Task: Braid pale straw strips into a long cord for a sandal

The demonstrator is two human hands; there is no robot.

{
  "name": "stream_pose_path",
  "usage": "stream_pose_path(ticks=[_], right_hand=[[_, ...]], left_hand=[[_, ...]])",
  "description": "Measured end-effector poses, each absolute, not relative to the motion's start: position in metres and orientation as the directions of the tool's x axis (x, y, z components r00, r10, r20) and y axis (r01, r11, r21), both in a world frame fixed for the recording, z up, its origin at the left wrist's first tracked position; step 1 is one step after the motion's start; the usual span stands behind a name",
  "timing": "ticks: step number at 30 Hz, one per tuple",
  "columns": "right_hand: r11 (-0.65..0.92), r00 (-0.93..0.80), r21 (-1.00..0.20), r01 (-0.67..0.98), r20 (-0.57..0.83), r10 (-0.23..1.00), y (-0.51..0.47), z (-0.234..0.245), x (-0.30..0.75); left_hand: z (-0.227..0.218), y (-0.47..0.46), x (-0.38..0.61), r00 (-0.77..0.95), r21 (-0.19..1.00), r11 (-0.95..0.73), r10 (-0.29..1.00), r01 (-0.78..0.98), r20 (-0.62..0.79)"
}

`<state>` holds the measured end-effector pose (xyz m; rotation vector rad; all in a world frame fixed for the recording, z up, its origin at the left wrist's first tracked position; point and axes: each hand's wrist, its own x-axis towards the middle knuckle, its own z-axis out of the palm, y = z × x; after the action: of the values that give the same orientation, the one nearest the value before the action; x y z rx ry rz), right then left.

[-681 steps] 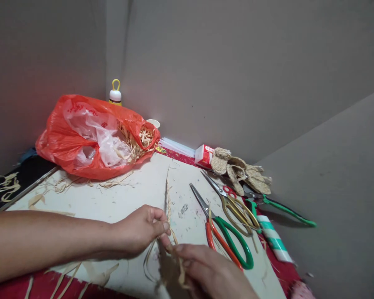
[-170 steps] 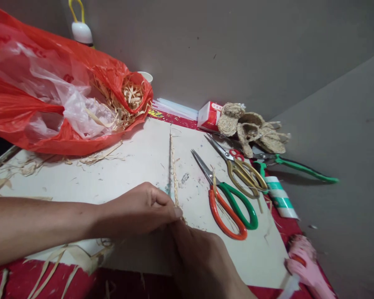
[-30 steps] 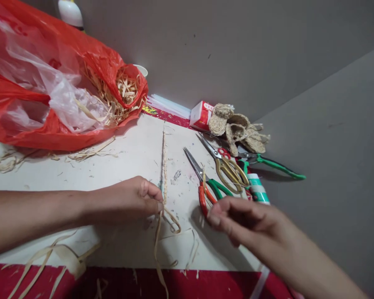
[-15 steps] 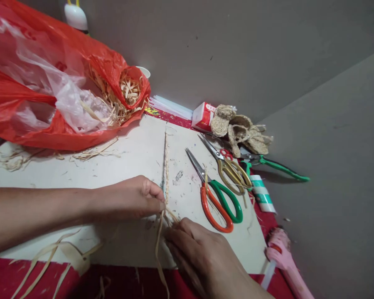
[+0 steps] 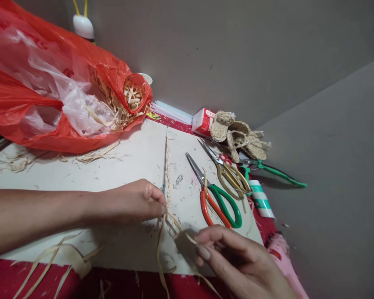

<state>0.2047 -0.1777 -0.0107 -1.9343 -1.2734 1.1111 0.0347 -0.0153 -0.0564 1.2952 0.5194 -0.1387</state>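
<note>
—In the head view, what might go wrong?
—The left hand (image 5: 140,202) pinches the narrow, knobbly plant-fibre braid (image 5: 167,174), which stretches away beyond that grip; a slack pinch could let it unravel.
—And the right hand (image 5: 239,259)?
—Nearer, rightward, it holds a flat, papery strand (image 5: 190,238); hard tugging could split it.

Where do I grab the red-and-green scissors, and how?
I'd take the scissors by their handle loops, coming from the near side: they lie flat with the loops toward the person, while the pointed blades aim away toward the wall.
</note>
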Motion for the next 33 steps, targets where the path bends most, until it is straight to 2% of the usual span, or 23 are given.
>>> stream_pose_path(ticks=[4,7,9,14,23,33], right_hand=[[-0.439,0.258,-0.845,0.307,-0.37,0.893,-0.156,-0.023,0.189],[-0.426,0.271,-0.866,0.263,-0.357,0.894,-0.147,-0.027,0.186],[-0.391,0.25,-0.866,0.312,-0.322,0.913,-0.145,-0.027,0.187],[-0.187,0.146,-0.826,0.532,-0.129,0.981,-0.142,-0.028,0.194],[-0.066,0.102,-0.806,0.588,-0.007,0.995,-0.142,-0.032,0.189],[0.112,0.022,-0.679,0.725,0.186,0.982,-0.145,-0.04,0.187]], left_hand=[[-0.059,-0.016,0.034,0.888,0.886,0.311,0.198,0.343,-0.414],[-0.06,-0.017,0.034,0.885,0.875,0.34,0.193,0.344,-0.423],[-0.059,-0.017,0.034,0.882,0.871,0.351,0.197,0.344,-0.427],[-0.059,-0.017,0.034,0.888,0.881,0.336,0.204,0.332,-0.412],[-0.06,-0.02,0.035,0.886,0.888,0.342,0.237,0.309,-0.4],[-0.059,-0.02,0.035,0.897,0.868,0.402,0.2,0.292,-0.394]])
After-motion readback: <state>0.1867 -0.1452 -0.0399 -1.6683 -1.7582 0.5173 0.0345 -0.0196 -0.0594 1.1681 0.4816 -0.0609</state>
